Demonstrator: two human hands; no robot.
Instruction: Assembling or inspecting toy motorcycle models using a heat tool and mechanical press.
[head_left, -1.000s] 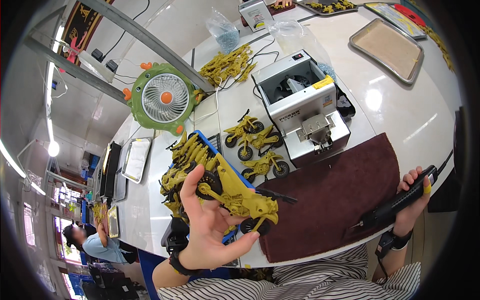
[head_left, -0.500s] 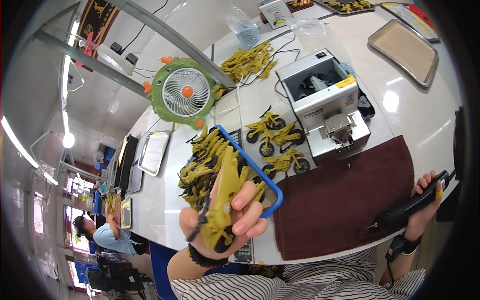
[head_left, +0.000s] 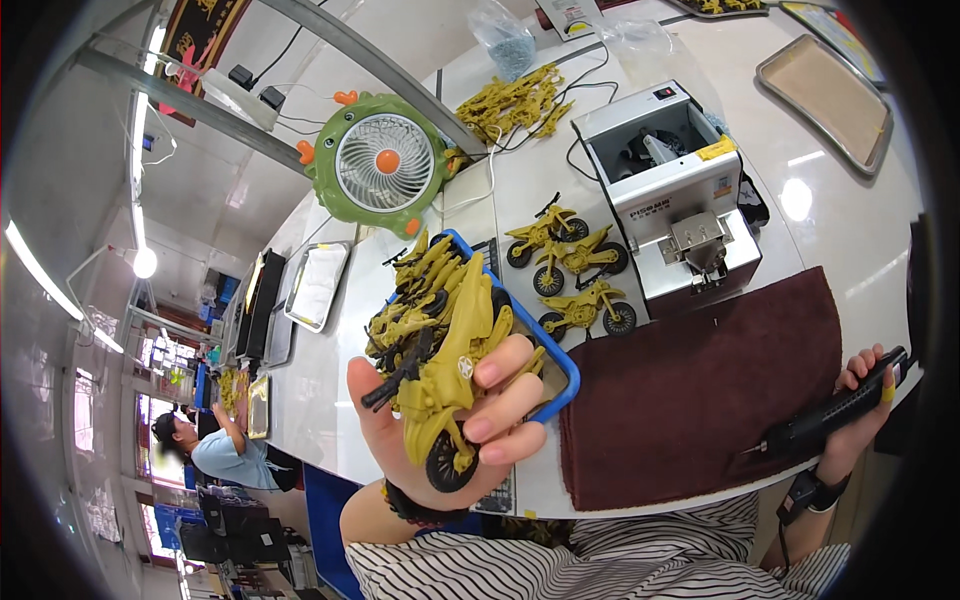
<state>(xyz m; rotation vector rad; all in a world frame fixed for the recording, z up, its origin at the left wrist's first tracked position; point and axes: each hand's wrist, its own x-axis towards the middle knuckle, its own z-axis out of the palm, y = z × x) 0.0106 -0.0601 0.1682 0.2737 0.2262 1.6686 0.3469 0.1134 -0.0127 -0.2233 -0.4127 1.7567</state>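
My left hand is closed around a mustard-yellow toy motorcycle with black handlebars and a black front wheel, its front end turned down toward me. Just behind it is a blue-rimmed tray heaped with similar toy motorcycles; the held toy hides part of the heap. At the right, my right hand grips a black electric screwdriver. Its thin bit points left, over the edge of a dark brown cloth.
Three toy motorcycles stand beside a silver screw-feeding machine beyond the cloth. Farther off are a green fan, a pile of yellow parts with cables, and a metal tray. Another person works at the left.
My left hand has turned the toy motorcycle, so its side and front wheel show more clearly. The view has shifted slightly. My right hand keeps its hold on the electric screwdriver.
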